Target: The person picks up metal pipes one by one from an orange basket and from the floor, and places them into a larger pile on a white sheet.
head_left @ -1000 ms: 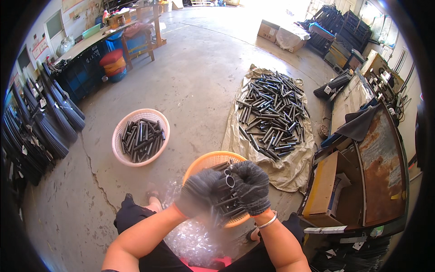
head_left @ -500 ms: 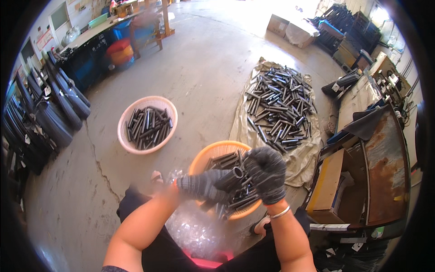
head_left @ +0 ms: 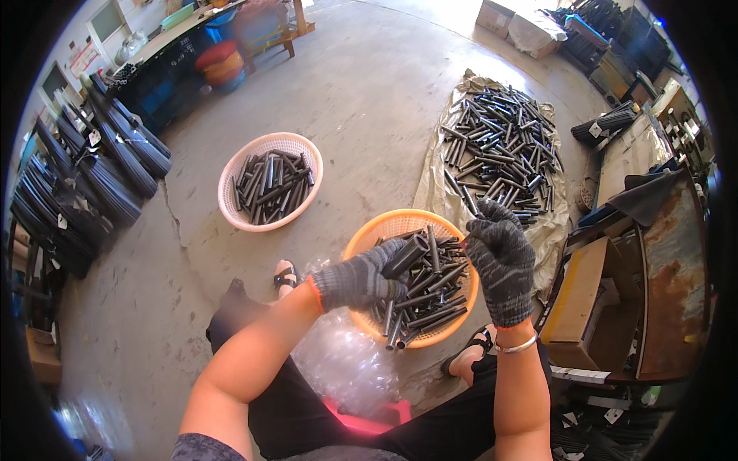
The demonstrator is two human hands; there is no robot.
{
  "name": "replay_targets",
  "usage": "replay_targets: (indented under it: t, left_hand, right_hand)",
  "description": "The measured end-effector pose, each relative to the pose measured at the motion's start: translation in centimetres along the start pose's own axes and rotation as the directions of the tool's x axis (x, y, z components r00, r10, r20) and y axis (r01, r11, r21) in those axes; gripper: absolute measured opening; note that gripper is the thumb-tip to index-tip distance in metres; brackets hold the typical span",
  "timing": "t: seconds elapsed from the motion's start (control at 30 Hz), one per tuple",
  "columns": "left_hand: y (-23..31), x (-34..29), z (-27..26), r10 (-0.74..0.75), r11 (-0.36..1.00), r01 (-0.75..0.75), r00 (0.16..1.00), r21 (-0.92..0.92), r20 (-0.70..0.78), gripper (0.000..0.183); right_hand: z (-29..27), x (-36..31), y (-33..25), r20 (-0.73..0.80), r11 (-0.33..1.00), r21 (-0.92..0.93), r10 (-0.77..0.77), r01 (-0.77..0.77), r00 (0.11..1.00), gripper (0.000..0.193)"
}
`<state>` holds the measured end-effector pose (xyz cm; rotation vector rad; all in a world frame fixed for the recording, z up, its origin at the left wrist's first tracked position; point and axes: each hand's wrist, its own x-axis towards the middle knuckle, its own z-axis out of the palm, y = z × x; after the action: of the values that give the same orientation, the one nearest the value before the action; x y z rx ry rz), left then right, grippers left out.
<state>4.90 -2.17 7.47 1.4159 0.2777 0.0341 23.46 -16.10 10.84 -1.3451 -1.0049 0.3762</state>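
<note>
My left hand, in a grey knitted glove, is closed around a short black tube. The tube's open end points up and to the right, above the orange basket. At the basket's right rim is my right hand, gloved alike, with its fingers curled and pinched together. Whatever it grips is too small or hidden to name. Beneath both hands, the basket holds many loose black tubes, lying at mixed angles, and some stick out over its near rim.
A pink basket of black tubes stands on the floor at left. Behind the orange basket, a beige sheet bears a heap of tubes. Clear plastic bulges between my knees. A cardboard box stands at right; long black bundles lean at far left.
My hands have drawn apart, the right one moving away from the tube in my left. That tube now angles up to the right. The whole view has shifted slightly.
</note>
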Motion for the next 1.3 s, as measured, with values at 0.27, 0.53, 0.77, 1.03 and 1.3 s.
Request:
replay_targets:
  t: [0.27, 0.53, 0.77, 1.03, 1.3]
  left_hand:
    - [0.5, 0.8, 0.7, 0.048, 0.967, -0.061, 0.997, 0.249, 0.060, 0.080]
    - [0.8, -0.4, -3.2, 0.179, 0.708, -0.374, 0.916, -0.599, -0.360, 0.050]
    - [1.5, -0.4, -0.2, 0.253, 0.885, -0.398, 0.847, -0.242, -0.467, 0.038]
    - [1.5, -0.5, 0.0, 0.273, 0.942, -0.322, 0.899, -0.096, -0.342, 0.035]
    - [0.6, 0.4, 0.3, 0.610, 0.692, -0.277, 0.718, 0.667, -0.335, 0.038]
  right_hand:
    - [1.7, -1.2, -0.2, 0.461, 0.924, -0.216, -0.189, 0.317, 0.867, 0.022]
    - [0.5, -0.6, 0.2, 0.038, 0.856, 0.411, 0.327, -0.313, 0.944, 0.008]
    - [3.3, -2.5, 1.9, 0.215, 0.494, 0.599, 0.659, -0.630, 0.721, 0.010]
    - [3.0, -1.4, 0.3, 0.027, 0.975, 0.169, 0.139, -0.142, 0.990, 0.013]
    - [3.2, -2.1, -0.4, 0.121, 1.000, 0.010, 0.022, -0.024, 0.992, 0.016]
